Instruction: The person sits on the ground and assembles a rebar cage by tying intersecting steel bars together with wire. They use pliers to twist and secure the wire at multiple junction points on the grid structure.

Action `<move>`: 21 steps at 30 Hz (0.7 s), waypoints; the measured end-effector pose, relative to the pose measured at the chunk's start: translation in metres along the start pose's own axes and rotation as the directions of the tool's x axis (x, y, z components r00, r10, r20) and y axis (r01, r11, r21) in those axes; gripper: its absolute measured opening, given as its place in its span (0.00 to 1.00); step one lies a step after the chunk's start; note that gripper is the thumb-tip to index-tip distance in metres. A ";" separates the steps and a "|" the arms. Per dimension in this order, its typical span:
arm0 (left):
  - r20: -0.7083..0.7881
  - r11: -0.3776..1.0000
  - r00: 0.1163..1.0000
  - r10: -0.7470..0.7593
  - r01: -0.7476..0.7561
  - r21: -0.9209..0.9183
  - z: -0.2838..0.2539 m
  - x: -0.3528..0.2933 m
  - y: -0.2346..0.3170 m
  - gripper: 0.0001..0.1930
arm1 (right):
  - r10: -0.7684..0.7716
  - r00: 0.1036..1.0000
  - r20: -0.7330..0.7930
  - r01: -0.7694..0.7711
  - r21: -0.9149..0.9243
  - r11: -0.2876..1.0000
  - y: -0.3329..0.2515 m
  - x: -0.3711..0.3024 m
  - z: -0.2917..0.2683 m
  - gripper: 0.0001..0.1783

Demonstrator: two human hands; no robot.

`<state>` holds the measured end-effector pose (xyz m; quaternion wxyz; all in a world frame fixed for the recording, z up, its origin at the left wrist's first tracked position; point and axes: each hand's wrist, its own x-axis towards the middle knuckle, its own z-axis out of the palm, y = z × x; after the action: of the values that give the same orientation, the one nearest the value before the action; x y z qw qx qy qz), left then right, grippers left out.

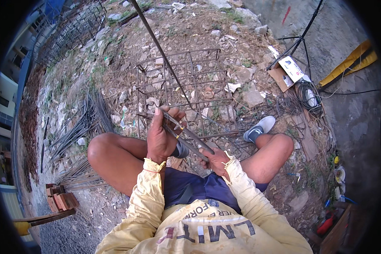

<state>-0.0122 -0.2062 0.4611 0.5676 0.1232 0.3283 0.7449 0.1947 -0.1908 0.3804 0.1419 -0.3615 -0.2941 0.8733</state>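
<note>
My left hand [158,137] is raised in front of my left knee, fingers and thumb closed on one end of a long-handled, pliers-like tool [195,139]. Its two dark metal arms have worn yellow patches and run slantwise down to my right hand [218,160], which is wrapped round their other end. Fingers partly cover both ends, so the jaws cannot be made out. Beyond my hands, a rusty rebar frame [194,76] of crossed bars lies on the ground. A long thin rod [158,48] slants down across that frame, its lower end near the tool.
Loose wires or thin bars [91,116] lie in a bundle at left, near stacked red bricks [62,200]. At the right are a black tripod [300,40], an open cardboard box [283,74], coiled cable [309,97] and a yellow-black strip [351,61]. Rubble covers the ground.
</note>
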 end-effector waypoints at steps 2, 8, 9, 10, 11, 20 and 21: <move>-0.094 0.979 0.979 0.184 -0.174 0.102 0.007 0.002 0.006 0.17 | 0.144 0.966 0.216 -0.193 0.230 0.954 0.019 -0.010 0.029 0.09; 0.093 0.755 0.906 0.412 -0.397 0.522 -0.022 -0.007 0.019 0.10 | -0.073 0.952 0.299 0.100 -0.077 0.992 0.015 -0.040 0.050 0.10; 0.127 0.719 0.924 0.362 -0.363 0.593 -0.017 -0.013 0.020 0.10 | -0.088 0.971 0.220 0.154 -0.302 0.941 0.008 -0.042 0.042 0.10; 0.155 0.676 0.940 0.305 -0.328 0.660 -0.013 -0.021 0.019 0.10 | -0.085 0.979 0.183 0.165 -0.479 0.862 0.008 -0.038 0.029 0.10; 0.190 0.652 0.952 0.241 -0.304 0.695 -0.004 -0.028 0.013 0.10 | -0.122 0.969 0.217 0.230 -0.592 0.773 0.015 -0.033 0.012 0.11; 0.629 0.307 0.751 0.199 -0.658 0.688 0.038 -0.055 -0.033 0.09 | -0.615 0.779 0.121 0.482 -0.743 0.464 -0.006 -0.049 0.052 0.16; 0.634 0.295 0.747 0.201 -0.663 0.688 0.040 -0.056 -0.031 0.09 | -0.635 0.765 0.111 0.495 -0.732 0.468 -0.007 -0.046 0.052 0.16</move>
<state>0.0518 -0.2399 0.4826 0.2391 0.6485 0.4850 0.5359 0.1899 -0.2278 0.4386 0.2936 -0.3440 -0.7029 0.5489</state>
